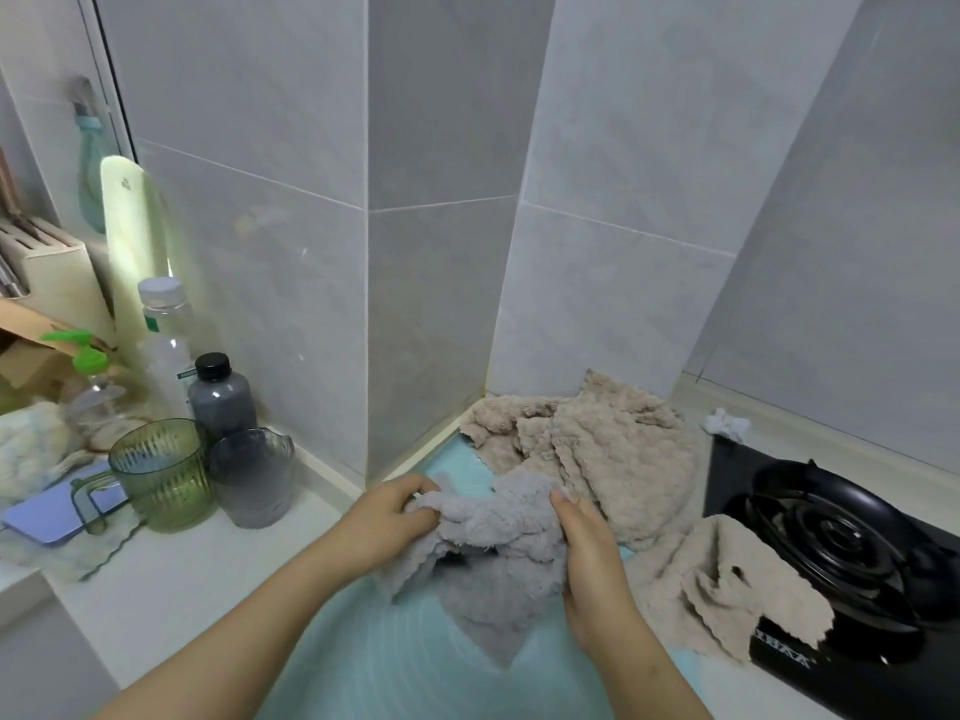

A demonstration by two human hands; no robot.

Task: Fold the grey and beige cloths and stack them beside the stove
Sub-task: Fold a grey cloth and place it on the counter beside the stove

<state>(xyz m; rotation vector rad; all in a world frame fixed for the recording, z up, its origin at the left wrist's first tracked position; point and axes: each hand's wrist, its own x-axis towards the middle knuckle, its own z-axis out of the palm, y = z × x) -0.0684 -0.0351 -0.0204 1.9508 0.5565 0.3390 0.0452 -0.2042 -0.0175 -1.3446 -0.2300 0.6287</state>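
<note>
The grey cloth [485, 563] is covering the right hand's [597, 579] palm and the left hand's [387, 517] fingertips. The stove [841, 553] is running off the right edge, a beige cloth [727, 579] draping over its corner, its lettering blurring.

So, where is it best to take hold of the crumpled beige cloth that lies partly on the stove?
Probably the scalloped edge of the crumpled beige terry cloth, from above with the right hand: it sticks up, away from the black gas stove.

Fluffy terry grey cloth [488, 569] — nubbly beige cloths [597, 449], glossy black stove [841, 553].
</note>
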